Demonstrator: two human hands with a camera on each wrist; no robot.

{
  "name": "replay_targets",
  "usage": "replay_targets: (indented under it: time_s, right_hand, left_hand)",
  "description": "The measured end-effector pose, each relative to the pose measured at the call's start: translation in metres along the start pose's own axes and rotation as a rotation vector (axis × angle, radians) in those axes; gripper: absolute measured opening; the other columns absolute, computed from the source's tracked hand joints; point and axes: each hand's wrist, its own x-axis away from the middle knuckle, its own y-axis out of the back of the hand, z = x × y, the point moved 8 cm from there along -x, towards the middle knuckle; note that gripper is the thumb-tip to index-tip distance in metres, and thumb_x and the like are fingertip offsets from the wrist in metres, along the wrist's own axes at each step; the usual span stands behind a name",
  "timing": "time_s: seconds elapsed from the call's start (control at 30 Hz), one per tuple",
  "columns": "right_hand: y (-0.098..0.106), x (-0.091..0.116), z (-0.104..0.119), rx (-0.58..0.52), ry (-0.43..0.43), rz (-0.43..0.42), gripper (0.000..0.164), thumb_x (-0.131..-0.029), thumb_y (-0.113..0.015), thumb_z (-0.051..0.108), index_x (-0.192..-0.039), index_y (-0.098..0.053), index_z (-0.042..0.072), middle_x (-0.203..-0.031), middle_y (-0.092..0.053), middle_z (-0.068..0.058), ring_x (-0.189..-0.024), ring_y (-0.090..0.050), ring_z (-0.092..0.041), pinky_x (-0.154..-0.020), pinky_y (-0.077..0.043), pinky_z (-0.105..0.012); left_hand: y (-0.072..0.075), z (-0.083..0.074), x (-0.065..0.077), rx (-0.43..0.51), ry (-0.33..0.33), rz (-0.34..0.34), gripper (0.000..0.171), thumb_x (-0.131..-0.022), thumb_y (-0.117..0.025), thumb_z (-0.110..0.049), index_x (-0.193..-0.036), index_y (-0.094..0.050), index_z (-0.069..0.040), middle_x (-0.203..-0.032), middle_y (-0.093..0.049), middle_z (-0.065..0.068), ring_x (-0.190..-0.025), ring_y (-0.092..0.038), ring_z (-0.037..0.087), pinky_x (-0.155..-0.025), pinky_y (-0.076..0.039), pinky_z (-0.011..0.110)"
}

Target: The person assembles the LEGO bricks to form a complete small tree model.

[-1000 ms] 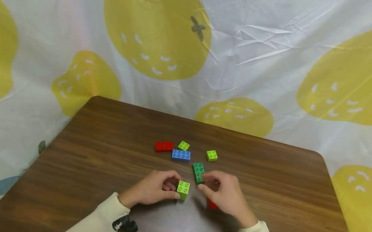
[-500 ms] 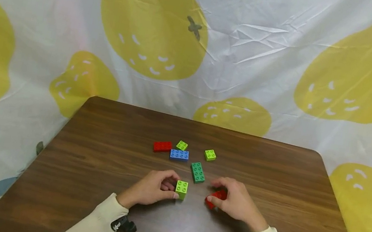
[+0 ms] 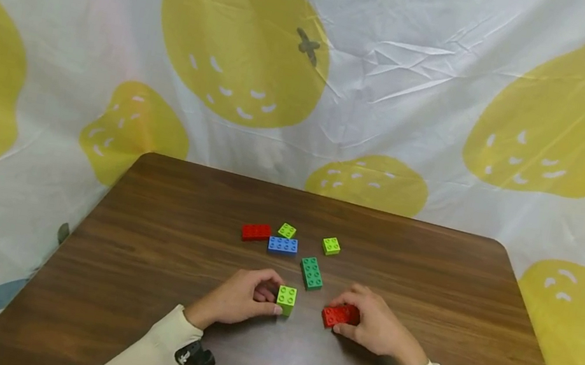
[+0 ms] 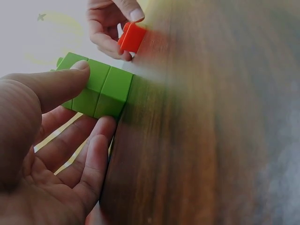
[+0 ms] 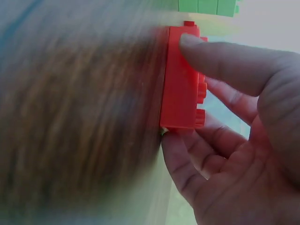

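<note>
My left hand [image 3: 241,295] holds a small upright stack of lime green toy building bricks [image 3: 285,301], near the middle of the table. In the left wrist view the thumb lies across the side of this lime stack [image 4: 101,86], whose seams mark three layers. To the right, my right hand [image 3: 381,328] grips a red eight-stud brick [image 3: 335,316] between thumb and fingers. Seen from the right wrist, the red brick [image 5: 180,89] has its underside at the table top, with the thumb on its long side and a finger at its near end.
Beyond the hands lie a dark green brick [image 3: 311,273], a blue brick [image 3: 282,245], another red brick [image 3: 256,232] and two flat lime bricks, one left [image 3: 287,231] and one right [image 3: 331,246]. A lemon-print curtain [image 3: 388,95] hangs behind the wooden table [image 3: 179,202].
My right hand has moved from beside the dark green brick down and right to the red brick and now grips it. The left hand keeps its place with the lime stack.
</note>
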Motion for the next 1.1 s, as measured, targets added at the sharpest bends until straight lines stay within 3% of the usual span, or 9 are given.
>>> replay_targets:
  time_s: [0.27,0.6,0.73,1.1]
  right_hand:
    - [-0.001,-0.005,0.005,-0.007,-0.020,-0.022,0.030,-0.084,-0.090,0.024,-0.112,-0.078,0.020,-0.103,-0.071,0.008,-0.096,-0.061,-0.012,-0.083,-0.048,-0.034]
    - [0.003,-0.021,0.013,-0.089,-0.028,-0.061,0.033,-0.088,-0.088,0.023,-0.117,-0.077,0.014,-0.099,-0.069,0.008,-0.085,-0.059,-0.008,-0.076,-0.053,-0.026]
    - [0.010,-0.024,0.023,-0.121,-0.002,-0.080,0.032,-0.088,-0.088,0.024,-0.117,-0.077,0.014,-0.096,-0.068,0.009,-0.080,-0.058,-0.007,-0.071,-0.052,-0.024]
    - [0.028,-0.028,0.053,-0.145,0.070,-0.132,0.031,-0.088,-0.088,0.022,-0.117,-0.077,0.014,-0.101,-0.070,0.006,-0.080,-0.060,-0.005,-0.070,-0.059,-0.034]
  left_hand:
    - [0.001,0.000,0.001,-0.008,0.005,-0.005,0.038,-0.091,-0.086,-0.029,-0.122,-0.069,-0.018,-0.120,-0.074,0.004,-0.099,-0.075,0.011,-0.086,-0.061,0.026]
    - [0.001,-0.002,0.000,-0.007,0.005,-0.010,0.039,-0.090,-0.087,-0.029,-0.123,-0.070,-0.018,-0.119,-0.074,0.004,-0.098,-0.074,0.012,-0.084,-0.061,0.025]
    - [0.002,-0.005,0.000,0.006,-0.004,-0.011,0.041,-0.090,-0.087,-0.032,-0.124,-0.070,-0.018,-0.121,-0.074,0.003,-0.100,-0.074,0.014,-0.083,-0.061,0.025]
    - [0.001,-0.009,0.000,0.044,-0.022,-0.036,0.040,-0.090,-0.087,-0.031,-0.124,-0.071,-0.020,-0.114,-0.074,-0.004,-0.103,-0.071,0.015,-0.082,-0.060,0.022]
